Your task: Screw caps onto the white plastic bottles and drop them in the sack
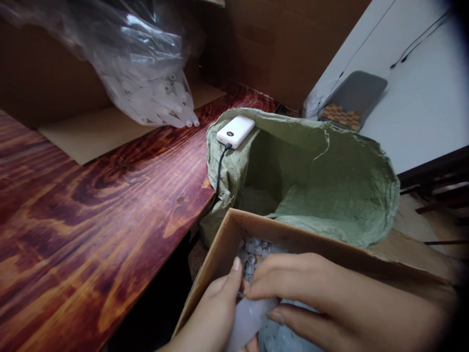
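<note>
Over an open cardboard box (pixel 311 230), both hands meet around a milky, translucent plastic tube (pixel 249 318). My left hand (pixel 216 308) is wrapped round the tube, thumb pointing up along it. My right hand (pixel 308 283) comes in from the right, its fingers bent and pinched on the tube's upper part. Whether a small part sits between these fingertips is hidden. Inside the box, small clear plastic caps (pixel 252 254) lie loose behind the hands. Beneath my right hand are more pale, bluish translucent pieces (pixel 286 337), partly covered.
A green woven sack (pixel 351 181) gapes behind the box. On its rim rests a white power bank (pixel 236 131) with a black cable (pixel 219 171). A clear bag of similar tubes (pixel 154 93) hangs over the wooden table (pixel 110 215). A grey bin (pixel 366 88) stands farther back.
</note>
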Tool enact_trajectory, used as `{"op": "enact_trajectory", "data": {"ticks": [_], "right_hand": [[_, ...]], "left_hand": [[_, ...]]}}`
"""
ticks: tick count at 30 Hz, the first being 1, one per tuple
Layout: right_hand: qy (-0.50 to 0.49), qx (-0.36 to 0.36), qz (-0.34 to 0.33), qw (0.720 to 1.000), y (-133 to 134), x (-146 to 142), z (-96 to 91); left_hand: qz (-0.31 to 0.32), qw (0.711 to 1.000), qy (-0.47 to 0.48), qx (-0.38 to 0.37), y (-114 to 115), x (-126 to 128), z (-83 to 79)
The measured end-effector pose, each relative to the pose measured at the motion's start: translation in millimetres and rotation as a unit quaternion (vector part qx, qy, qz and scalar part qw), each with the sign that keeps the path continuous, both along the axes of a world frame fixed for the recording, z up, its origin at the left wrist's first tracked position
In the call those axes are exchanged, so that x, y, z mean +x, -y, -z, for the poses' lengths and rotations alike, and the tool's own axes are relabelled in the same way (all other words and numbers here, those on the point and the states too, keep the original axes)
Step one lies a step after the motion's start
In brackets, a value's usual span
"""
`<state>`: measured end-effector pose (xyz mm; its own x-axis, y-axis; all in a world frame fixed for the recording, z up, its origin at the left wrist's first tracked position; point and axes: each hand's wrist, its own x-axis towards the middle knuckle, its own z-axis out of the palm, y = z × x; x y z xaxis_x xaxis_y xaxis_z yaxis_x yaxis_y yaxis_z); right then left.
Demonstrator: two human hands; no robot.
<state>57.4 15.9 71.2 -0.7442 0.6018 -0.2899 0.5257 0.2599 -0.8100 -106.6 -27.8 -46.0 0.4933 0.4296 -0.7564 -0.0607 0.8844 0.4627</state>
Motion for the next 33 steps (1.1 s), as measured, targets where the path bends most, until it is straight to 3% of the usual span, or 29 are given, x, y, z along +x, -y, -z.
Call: {"op": "enact_trajectory", "data": {"ticks": [3, 8, 10, 13, 15, 19, 21, 24, 29, 33], "right_hand": [[0.032, 0.013, -0.026, 0.999, 1, -3, 1.2], [0.181, 0.035, -0.039, 0.982, 3, -8, 0.3], [0.131, 0.021, -0.012, 0.991, 2, -6, -2.9], [0.035, -0.015, -0.040, 0.998, 0, 0, -8.1], [0.059, -0.014, -0.058, 0.996, -1, 4, -10.1], [0.073, -0.013, -0.024, 0.997, -1, 10, -10.6], [0.067, -0.019, -0.043, 0.997, -1, 11, -10.2], [0.136, 0.025, -0.033, 0.990, -1, 11, -10.2], [0.039, -0.016, -0.074, 0.996, 0, 10, -7.5], [0.144, 0.056, -0.065, 0.986, 2, 9, -4.2]], "left_hand": [[-0.014, 1.000, -0.006, 0.003, 1, 1, 2.2], [-0.018, 0.999, -0.026, 0.034, -1, 2, -11.6], [-0.020, 0.999, -0.019, 0.042, -2, 2, -15.3], [-0.019, 0.999, 0.003, 0.045, -2, 2, -13.4], [-0.010, 0.999, 0.013, 0.044, 0, 2, -9.3], [-0.028, 0.998, 0.012, 0.061, 3, 1, -5.0], [-0.027, 0.998, 0.016, 0.060, 2, 2, -7.0], [-0.026, 0.998, 0.011, 0.060, 1, 3, -12.9], [-0.006, 0.999, 0.003, 0.035, 0, 3, -16.1], [0.011, 0.999, 0.004, 0.043, 0, 2, -13.5]]}}
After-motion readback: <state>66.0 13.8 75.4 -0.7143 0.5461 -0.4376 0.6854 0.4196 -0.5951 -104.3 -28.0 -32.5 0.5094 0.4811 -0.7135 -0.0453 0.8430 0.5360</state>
